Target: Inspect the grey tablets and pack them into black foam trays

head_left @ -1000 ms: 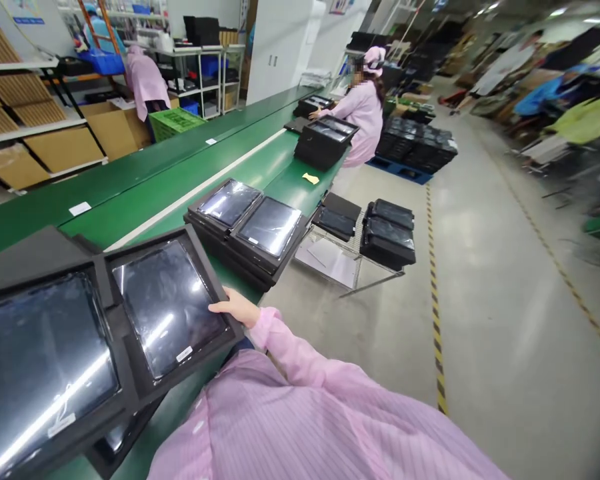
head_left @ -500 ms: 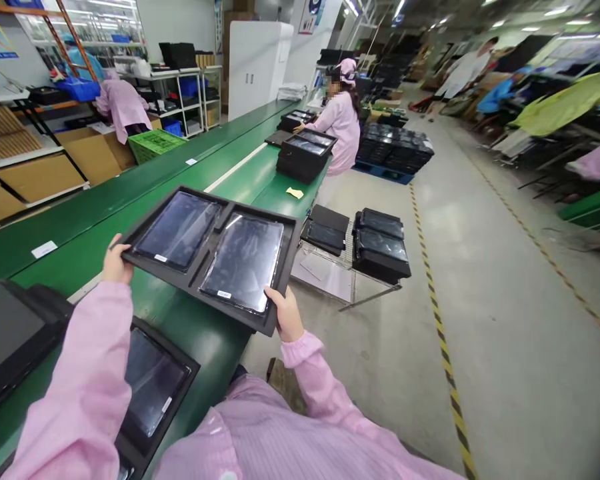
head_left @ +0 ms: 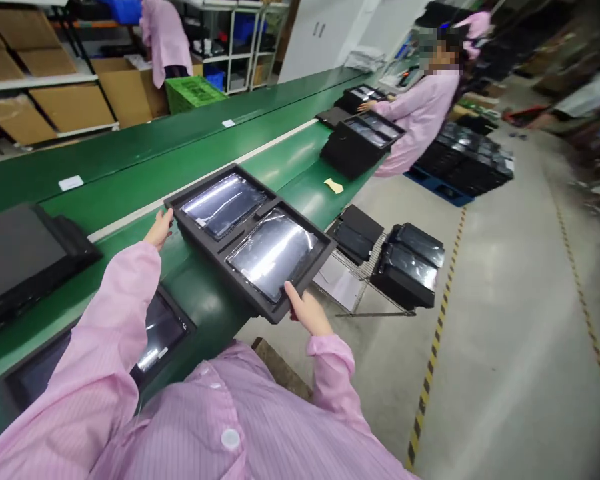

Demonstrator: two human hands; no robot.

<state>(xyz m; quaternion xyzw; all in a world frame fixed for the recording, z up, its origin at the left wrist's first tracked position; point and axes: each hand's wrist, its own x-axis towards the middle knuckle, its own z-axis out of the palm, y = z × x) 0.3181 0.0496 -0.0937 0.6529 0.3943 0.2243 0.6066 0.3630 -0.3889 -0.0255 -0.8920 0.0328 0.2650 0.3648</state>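
Note:
A black foam tray (head_left: pixel 236 241) with two glossy tablet screens (head_left: pixel 275 252) in its recesses is held tilted over the green bench. My left hand (head_left: pixel 159 229) grips its left edge. At the near right corner my right hand (head_left: pixel 307 308) is closed on the rim, thumb on top. Whether the tray's underside touches the bench is hidden. Partly behind my left sleeve, another black tray (head_left: pixel 183 320) with screens lies on the bench. Further left sits a black foam stack (head_left: pixel 20 257).
A wire rack (head_left: pixel 350 310) to the right bears black trays (head_left: pixel 410 260). Farther along the green bench (head_left: pixel 260 150), a co-worker in pink (head_left: pixel 425 110) stands by stacked trays (head_left: pixel 363 143). A yellow scrap (head_left: pixel 333 185) and a white label (head_left: pixel 71 183) lie on the bench.
The view has swung, so surroundings sit differently in the picture. Both hands still hold the tray, which has turned and appears lower over the bench. Reflections on its screens have shifted.

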